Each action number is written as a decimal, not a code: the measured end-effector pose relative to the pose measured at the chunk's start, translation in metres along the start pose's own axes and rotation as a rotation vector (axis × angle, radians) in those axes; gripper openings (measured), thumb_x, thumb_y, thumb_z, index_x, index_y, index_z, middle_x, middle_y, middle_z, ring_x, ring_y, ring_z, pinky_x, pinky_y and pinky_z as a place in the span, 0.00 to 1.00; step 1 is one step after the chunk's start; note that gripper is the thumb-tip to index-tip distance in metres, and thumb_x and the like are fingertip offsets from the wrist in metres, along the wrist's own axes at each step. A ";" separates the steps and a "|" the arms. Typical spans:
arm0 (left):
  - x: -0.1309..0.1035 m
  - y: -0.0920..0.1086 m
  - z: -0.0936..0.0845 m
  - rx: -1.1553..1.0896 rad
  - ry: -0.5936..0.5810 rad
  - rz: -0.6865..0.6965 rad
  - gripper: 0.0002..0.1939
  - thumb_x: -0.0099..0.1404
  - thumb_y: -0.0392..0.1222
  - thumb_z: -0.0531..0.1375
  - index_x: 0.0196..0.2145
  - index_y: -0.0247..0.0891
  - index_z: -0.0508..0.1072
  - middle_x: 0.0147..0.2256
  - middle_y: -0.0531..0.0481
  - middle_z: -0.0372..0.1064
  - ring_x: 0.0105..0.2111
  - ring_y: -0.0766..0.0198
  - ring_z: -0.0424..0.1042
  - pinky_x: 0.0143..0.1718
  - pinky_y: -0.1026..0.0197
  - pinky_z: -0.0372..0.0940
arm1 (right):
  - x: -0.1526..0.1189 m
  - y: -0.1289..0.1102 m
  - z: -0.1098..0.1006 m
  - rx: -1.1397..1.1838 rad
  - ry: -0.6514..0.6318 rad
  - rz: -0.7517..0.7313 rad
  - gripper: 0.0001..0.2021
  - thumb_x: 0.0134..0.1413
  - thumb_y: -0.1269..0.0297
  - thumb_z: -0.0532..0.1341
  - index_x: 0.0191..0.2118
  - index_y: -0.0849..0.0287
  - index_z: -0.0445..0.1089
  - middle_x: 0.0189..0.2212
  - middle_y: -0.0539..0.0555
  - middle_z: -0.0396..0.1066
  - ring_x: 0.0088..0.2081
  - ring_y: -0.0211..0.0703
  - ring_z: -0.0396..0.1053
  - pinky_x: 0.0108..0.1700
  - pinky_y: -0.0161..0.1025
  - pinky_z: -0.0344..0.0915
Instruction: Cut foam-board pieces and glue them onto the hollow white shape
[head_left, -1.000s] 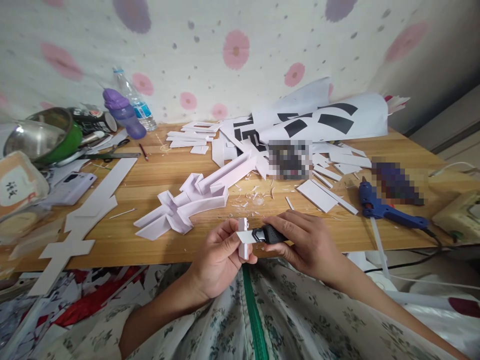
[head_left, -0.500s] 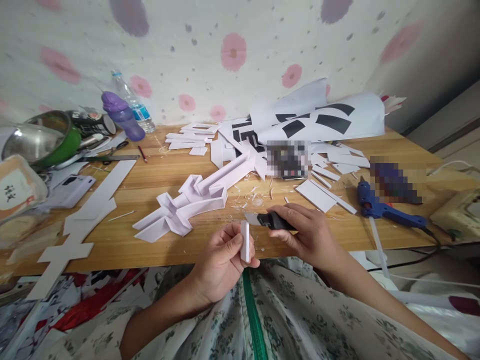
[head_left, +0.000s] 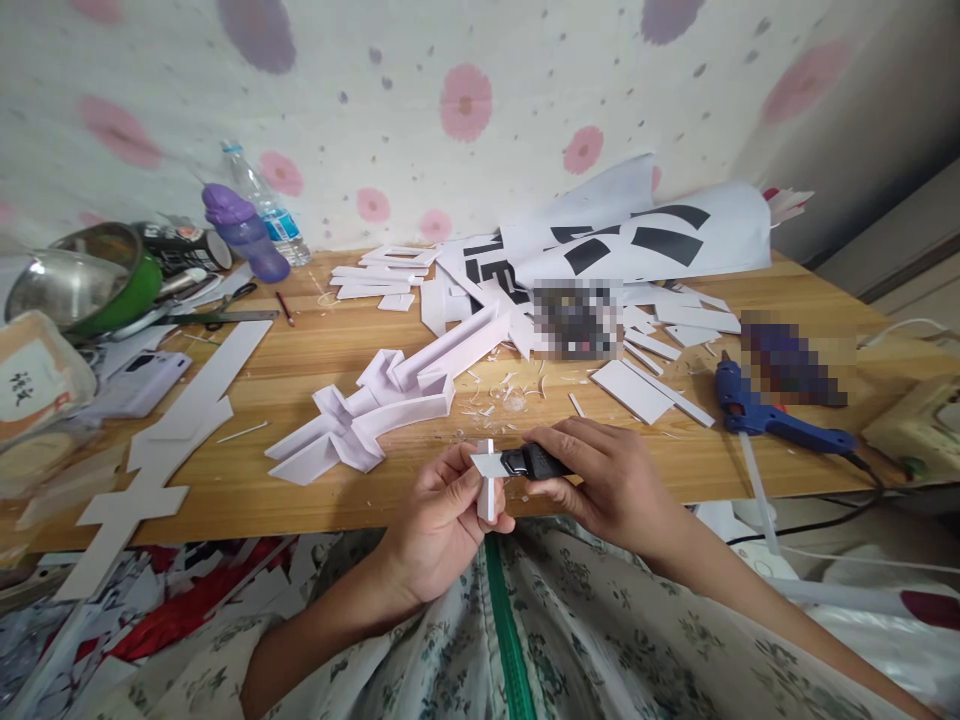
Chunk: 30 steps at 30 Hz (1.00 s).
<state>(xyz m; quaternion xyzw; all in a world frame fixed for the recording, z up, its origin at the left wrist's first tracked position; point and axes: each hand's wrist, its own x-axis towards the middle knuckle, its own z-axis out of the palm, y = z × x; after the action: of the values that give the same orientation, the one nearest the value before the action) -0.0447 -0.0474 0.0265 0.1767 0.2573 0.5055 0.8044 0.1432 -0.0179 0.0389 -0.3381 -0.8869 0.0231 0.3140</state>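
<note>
White strip (head_left: 486, 500): between the two hands, by the front edge of the table (head_left: 225, 485), long axis up-and-down in view; the left hand (head_left: 444, 508) is nearer, touching it.
Blade (head_left: 488, 465): crosswise over the strip's upper half, tip leftward; whether it bites cannot be told.
Left hand: thumb and curled fingers pinching the strip.
Right hand (head_left: 609, 472): wrapped round the black knife handle (head_left: 546, 461).
White walled shape (head_left: 405, 395): lying beyond the left hand.

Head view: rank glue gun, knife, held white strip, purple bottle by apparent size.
1. Purple bottle and glue gun: too alike to rank
2. Knife, visible part only
3. White strip, partly covered
</note>
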 end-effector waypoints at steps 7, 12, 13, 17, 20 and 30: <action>-0.001 -0.001 -0.002 0.011 -0.017 -0.017 0.09 0.53 0.38 0.68 0.27 0.35 0.71 0.20 0.54 0.69 0.20 0.73 0.66 0.24 0.69 0.69 | -0.001 0.005 0.003 0.024 0.013 0.019 0.20 0.62 0.53 0.51 0.45 0.66 0.67 0.30 0.59 0.71 0.30 0.44 0.68 0.30 0.38 0.62; -0.003 0.000 0.000 0.010 -0.024 -0.039 0.09 0.53 0.37 0.68 0.28 0.35 0.70 0.19 0.56 0.67 0.19 0.74 0.65 0.23 0.69 0.69 | -0.006 0.022 0.008 0.018 0.010 0.126 0.20 0.61 0.52 0.53 0.46 0.65 0.67 0.28 0.56 0.69 0.28 0.42 0.67 0.29 0.36 0.61; -0.003 0.000 0.000 0.006 -0.013 -0.034 0.09 0.53 0.37 0.68 0.28 0.36 0.70 0.19 0.56 0.67 0.19 0.74 0.65 0.23 0.69 0.69 | -0.007 0.025 0.010 0.009 0.003 0.156 0.20 0.60 0.52 0.53 0.46 0.64 0.67 0.28 0.55 0.69 0.27 0.42 0.67 0.28 0.36 0.61; 0.000 0.000 -0.002 0.007 0.000 -0.032 0.09 0.53 0.38 0.68 0.29 0.35 0.70 0.19 0.55 0.67 0.19 0.74 0.65 0.24 0.69 0.69 | -0.009 0.025 0.011 0.007 -0.016 0.198 0.19 0.61 0.52 0.53 0.46 0.64 0.67 0.28 0.55 0.69 0.27 0.42 0.66 0.28 0.36 0.60; 0.001 -0.001 -0.003 0.021 -0.004 -0.013 0.09 0.54 0.38 0.67 0.27 0.35 0.69 0.19 0.55 0.67 0.20 0.74 0.64 0.24 0.69 0.69 | -0.007 0.014 0.007 0.070 -0.010 0.115 0.20 0.61 0.52 0.52 0.45 0.64 0.67 0.29 0.56 0.70 0.28 0.42 0.67 0.29 0.36 0.61; -0.005 0.001 0.002 0.070 0.012 -0.033 0.13 0.51 0.40 0.69 0.27 0.35 0.67 0.19 0.56 0.65 0.19 0.74 0.63 0.22 0.70 0.67 | -0.007 0.018 0.008 0.026 0.029 0.154 0.19 0.60 0.52 0.54 0.46 0.63 0.68 0.30 0.57 0.71 0.30 0.43 0.69 0.30 0.37 0.62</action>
<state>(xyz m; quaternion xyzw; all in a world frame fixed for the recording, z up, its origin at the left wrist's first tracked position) -0.0456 -0.0512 0.0301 0.1974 0.2825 0.4840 0.8044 0.1531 -0.0068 0.0244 -0.4014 -0.8533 0.0536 0.3284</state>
